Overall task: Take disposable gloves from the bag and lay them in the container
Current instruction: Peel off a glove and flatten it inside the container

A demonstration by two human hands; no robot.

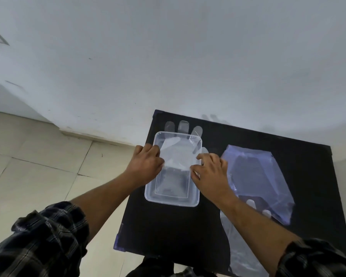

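A clear rectangular plastic container (169, 198) sits on the black table (168, 232). A translucent disposable glove (176, 152) lies across the container's far half, its fingertips hanging over the far rim onto the table. My left hand (146, 162) pinches the glove's left edge at the container's left rim. My right hand (210, 170) pinches the glove's right edge at the right rim. To the right lies the clear bluish plastic bag (260, 176). Another glove (242, 246) lies on the table below my right forearm, partly under the bag.
The black table stands against a white wall (168, 56). Beige floor tiles (38, 166) spread to the left of the table. Dark checked sleeves cover both upper forearms at the bottom of the view.
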